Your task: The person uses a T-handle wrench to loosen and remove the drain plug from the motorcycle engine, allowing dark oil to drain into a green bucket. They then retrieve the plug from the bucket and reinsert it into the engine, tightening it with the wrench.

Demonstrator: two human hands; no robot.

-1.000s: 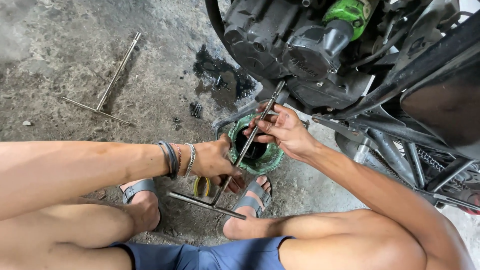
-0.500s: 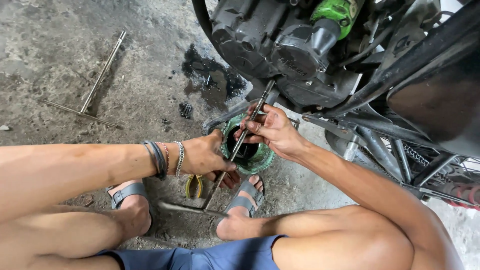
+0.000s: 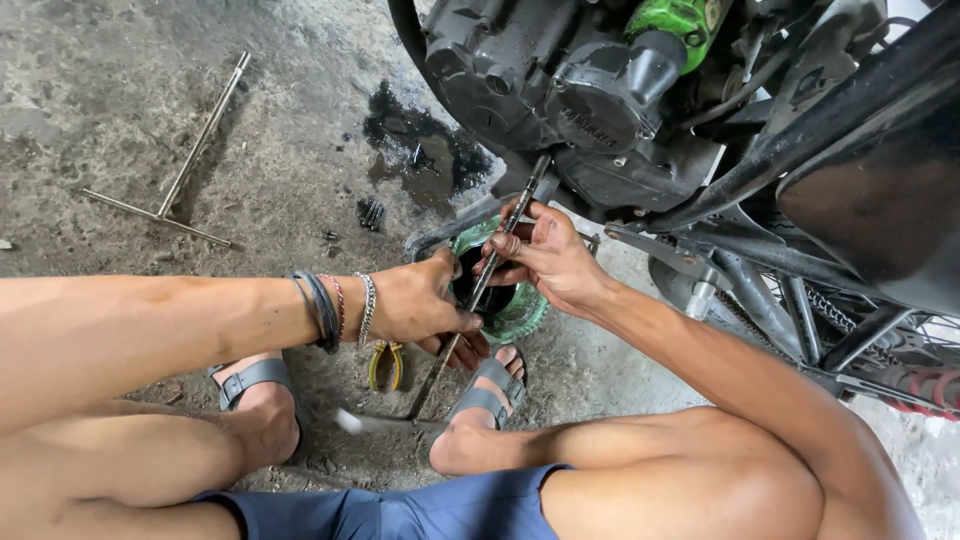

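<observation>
Grey concrete floor (image 3: pixel 120 120) under a motorbike engine (image 3: pixel 560 90) | your left hand (image 3: pixel 415 300) is closed around the long T-handle wrench (image 3: pixel 470 300) low down | your right hand (image 3: pixel 545 255) pinches its shaft higher up, fingers curled | wrench tip goes up into the engine, over a green oil pan (image 3: pixel 520 315) | a second T-wrench (image 3: pixel 185 165) lies far left | yellow pliers (image 3: pixel 385 365) lie by your foot.

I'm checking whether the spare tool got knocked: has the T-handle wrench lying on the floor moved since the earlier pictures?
No. The T-handle wrench lies at the same spot relative to the dark oil stain on the concrete; only the camera view shifted.
</observation>
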